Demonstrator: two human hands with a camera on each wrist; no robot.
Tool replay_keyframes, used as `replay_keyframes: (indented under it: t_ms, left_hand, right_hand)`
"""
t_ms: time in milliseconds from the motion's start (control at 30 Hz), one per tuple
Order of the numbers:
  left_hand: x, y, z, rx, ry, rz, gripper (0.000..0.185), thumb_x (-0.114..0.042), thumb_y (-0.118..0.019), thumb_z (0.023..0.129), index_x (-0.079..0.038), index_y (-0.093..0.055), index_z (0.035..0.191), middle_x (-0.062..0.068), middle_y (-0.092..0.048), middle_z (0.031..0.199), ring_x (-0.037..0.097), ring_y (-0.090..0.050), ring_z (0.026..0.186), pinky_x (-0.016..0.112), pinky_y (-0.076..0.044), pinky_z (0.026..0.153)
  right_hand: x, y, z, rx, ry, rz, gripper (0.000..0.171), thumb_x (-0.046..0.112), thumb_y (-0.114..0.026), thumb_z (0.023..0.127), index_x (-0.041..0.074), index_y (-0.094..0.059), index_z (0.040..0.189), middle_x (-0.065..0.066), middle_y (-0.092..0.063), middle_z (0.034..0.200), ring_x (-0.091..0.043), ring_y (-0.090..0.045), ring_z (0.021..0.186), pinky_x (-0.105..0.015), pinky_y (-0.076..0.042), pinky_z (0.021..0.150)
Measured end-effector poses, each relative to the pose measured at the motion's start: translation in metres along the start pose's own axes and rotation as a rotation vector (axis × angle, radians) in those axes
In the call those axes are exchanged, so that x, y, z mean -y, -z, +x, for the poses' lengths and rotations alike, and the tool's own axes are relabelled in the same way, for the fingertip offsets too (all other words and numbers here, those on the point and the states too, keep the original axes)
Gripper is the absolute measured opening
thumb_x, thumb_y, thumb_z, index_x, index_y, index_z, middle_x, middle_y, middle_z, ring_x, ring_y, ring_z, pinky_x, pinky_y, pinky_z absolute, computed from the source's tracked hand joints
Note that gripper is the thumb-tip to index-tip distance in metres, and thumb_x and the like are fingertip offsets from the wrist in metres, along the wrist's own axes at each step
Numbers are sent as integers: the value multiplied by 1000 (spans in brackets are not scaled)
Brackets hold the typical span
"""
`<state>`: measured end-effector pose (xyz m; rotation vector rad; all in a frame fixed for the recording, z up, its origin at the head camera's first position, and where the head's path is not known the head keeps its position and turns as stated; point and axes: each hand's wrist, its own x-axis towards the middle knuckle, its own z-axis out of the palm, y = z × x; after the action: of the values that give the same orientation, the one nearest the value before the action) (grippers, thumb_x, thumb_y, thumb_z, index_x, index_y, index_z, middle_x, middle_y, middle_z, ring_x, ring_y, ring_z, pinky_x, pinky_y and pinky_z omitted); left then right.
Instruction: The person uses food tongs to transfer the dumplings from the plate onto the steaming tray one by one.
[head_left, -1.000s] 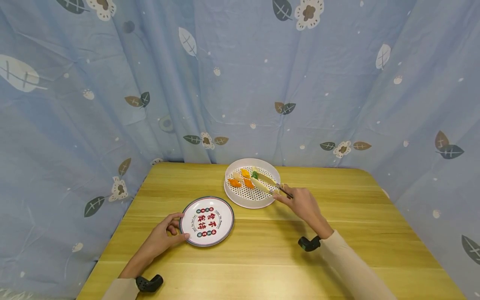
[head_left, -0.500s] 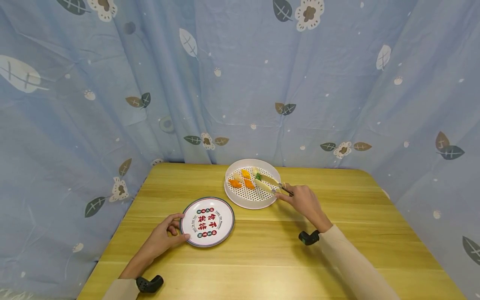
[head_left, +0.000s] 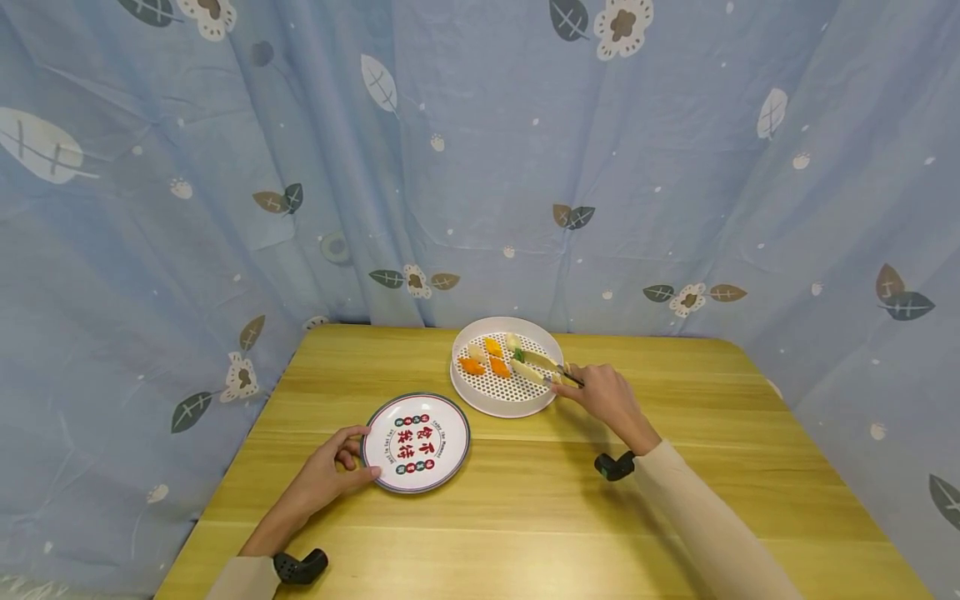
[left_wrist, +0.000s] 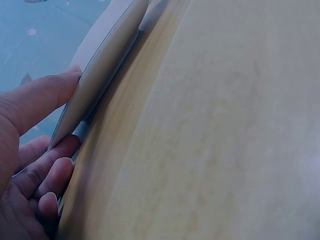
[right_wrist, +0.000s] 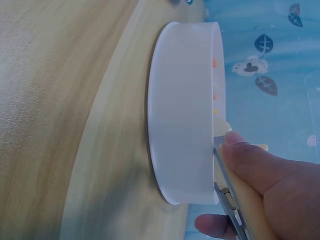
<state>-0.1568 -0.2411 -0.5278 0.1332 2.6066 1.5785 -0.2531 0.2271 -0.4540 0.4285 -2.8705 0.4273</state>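
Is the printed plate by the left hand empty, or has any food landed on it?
Empty. The plate shows only its red print, bare of food; the left hand holds its rim. The food pieces sit in the white tray.

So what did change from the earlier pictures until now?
The right hand, gripping the tongs, slid slightly farther toward the white perforated tray; the tong tips stay near the green piece. Nothing was grasped or released. The left hand still holds the rim of the printed plate.
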Motion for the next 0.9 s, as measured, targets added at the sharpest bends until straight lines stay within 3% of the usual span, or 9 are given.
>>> replay_keyframes:
  t_ms: [433,600,800,900]
  left_hand:
    - [1,1,0,12,-13,-14,72,-27,-90,82,-13,-54,143,8,-63,108,23,-48,89,28,-40,73]
    - [0,1,0,17,-11,-13,72,-27,-90,82,-14,-54,143,9,-63,108,23,-48,89,29,-40,73]
    - [0,1,-1,8,-14,-13,72,-25,-90,82,-14,-54,144,9,-62,108,23,-49,90,28,-41,74]
    - [1,0,-1,6,-13,-22,71,-25,-90,82,-13,-54,143,9,-62,109,23,-49,89,28,-41,75]
  right_hand:
    - [4,2,1,26,10,-37,41,51,-76,90,14,-76,108,2,-34,59,-15,-33,50,-32,-27,46]
    - [1,3,-2,0,0,-8,59,51,-77,90,7,-73,129,4,-33,54,-13,-29,48,-31,-25,45]
    - [1,5,-5,-46,-22,51,59,53,-76,90,5,-74,124,6,-26,58,-13,-25,53,-32,-23,49]
    - [2,6,-9,-48,-30,81,66,57,-75,90,5,-72,130,6,-28,58,-12,-26,53,-31,-24,48]
